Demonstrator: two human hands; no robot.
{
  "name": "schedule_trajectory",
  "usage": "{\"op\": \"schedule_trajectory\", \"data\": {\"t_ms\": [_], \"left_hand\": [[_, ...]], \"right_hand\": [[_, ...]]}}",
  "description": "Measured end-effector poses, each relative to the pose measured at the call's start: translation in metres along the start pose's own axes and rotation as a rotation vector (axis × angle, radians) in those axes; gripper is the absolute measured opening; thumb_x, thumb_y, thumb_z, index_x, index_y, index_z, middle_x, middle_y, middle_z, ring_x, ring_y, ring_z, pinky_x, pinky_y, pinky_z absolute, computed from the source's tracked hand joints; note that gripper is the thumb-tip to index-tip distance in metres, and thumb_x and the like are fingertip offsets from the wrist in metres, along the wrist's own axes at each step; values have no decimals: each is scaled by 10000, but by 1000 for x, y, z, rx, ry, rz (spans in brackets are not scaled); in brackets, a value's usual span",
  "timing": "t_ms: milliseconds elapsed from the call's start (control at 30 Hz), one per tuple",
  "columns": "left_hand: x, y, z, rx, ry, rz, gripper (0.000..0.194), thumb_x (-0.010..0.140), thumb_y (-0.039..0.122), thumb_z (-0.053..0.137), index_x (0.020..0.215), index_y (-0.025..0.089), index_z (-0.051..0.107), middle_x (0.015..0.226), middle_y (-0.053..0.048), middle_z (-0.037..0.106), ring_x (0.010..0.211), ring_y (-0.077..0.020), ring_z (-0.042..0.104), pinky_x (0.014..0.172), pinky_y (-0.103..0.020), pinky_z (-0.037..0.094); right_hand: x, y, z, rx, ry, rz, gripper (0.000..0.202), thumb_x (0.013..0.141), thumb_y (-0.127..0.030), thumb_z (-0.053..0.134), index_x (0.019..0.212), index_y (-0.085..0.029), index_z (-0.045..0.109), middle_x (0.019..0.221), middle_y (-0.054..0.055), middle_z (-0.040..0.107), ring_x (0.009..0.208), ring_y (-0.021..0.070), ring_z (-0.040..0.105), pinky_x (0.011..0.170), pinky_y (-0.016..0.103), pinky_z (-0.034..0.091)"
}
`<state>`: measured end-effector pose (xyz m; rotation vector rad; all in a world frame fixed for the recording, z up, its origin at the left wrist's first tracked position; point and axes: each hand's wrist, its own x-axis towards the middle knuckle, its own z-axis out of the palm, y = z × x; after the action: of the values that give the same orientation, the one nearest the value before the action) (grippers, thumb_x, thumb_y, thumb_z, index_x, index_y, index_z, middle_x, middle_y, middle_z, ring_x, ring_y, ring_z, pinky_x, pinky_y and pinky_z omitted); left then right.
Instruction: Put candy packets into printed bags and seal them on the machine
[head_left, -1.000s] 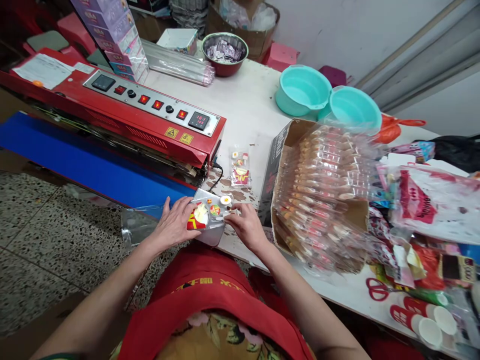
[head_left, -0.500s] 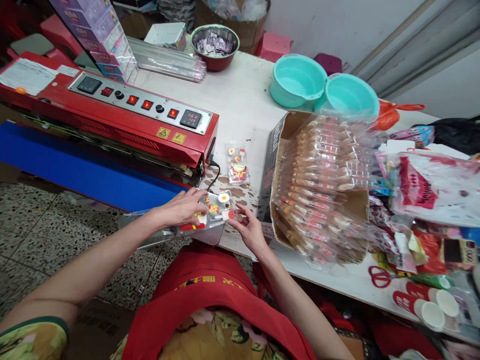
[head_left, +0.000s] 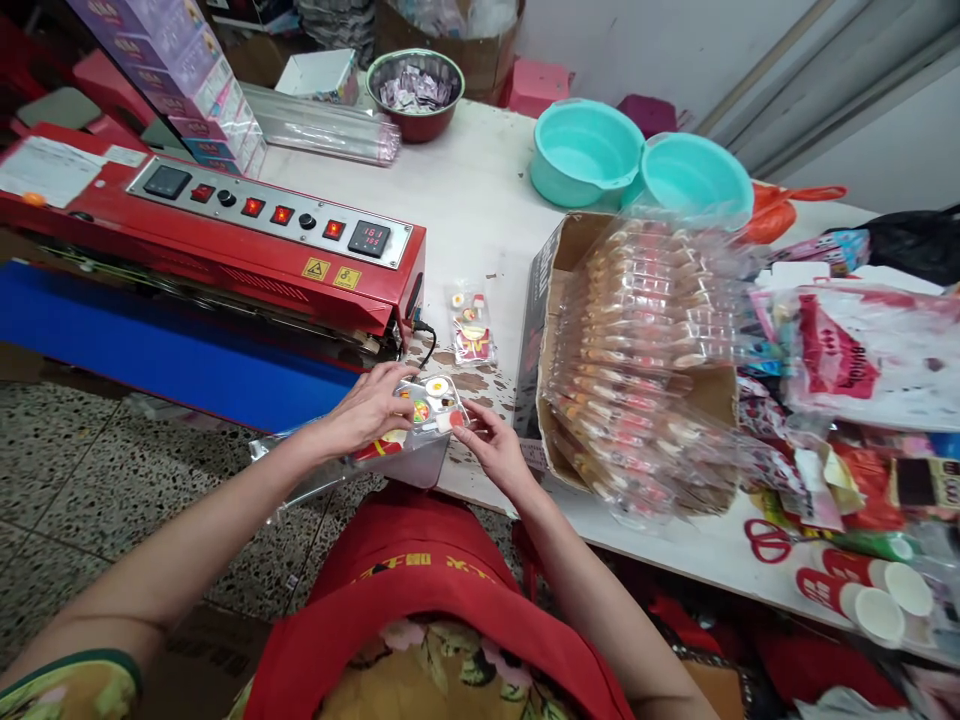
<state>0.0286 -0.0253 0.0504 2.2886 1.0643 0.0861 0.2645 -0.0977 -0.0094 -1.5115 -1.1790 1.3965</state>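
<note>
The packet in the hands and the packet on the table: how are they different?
The held packet is partly covered by the left hand; nothing covers the table packet. The held packet lies sideways, its red end by the left hand; the table packet's red end faces the person. Both show a little egg.

Two teal plastic basins [head_left: 589, 150] stand side by side beyond and to the right of my right-hand grip [head_left: 495, 452], an orange plastic bag [head_left: 772, 215] just beside them. Red-handled scissors [head_left: 769, 541] lie well to its right, near red-and-white paper cups [head_left: 851, 598]; purple cartons [head_left: 161, 70] rise stacked beyond it, far left.
</note>
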Motion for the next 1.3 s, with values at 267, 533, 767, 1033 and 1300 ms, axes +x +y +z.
{"op": "schedule_trajectory", "data": {"t_ms": [267,533,767,1033,1300], "left_hand": [[33,26,13,-27,164,84,144,878,300,576,846,233,699,1327,-59,481,1199,-261,411,1008,-453,355],[20,0,29,-618,451,-464,530,714,414,719,1190,210,610,1197,-95,620,980,-229,603,840,-347,477],[26,-9,20,-1301,343,-753,340,508,368,797,739,144,689,616,-7,642,529,-119,549,520,-225,399],[35,-2,14,-1411,434,-756,283,488,312,811,645,134,656,551,-10,620,482,-124,550,485,-232,411],[38,-8,28,-1454,710,-770,405,460,423,861,642,114,672,587,-46,657,509,-148,583,513,-263,460]], "right_hand": [[1,-17,14,-91,-208,-115,389,750,-479,718,1085,-282,710,1041,51,594,943,190,566,755,300,502],[21,-23,19,160,-148,86,299,664,-486,762,673,-192,709,1007,59,700,966,223,626,852,344,463],[28,-32,28,255,-78,183,311,602,-431,821,584,-179,640,810,48,720,819,204,643,729,304,462],[47,-42,25,214,-22,167,300,536,-404,850,588,-171,669,607,-5,663,565,126,539,593,266,412],[63,-44,22,171,-46,182,306,493,-401,858,634,-169,715,612,6,675,557,134,560,591,290,449]]}}
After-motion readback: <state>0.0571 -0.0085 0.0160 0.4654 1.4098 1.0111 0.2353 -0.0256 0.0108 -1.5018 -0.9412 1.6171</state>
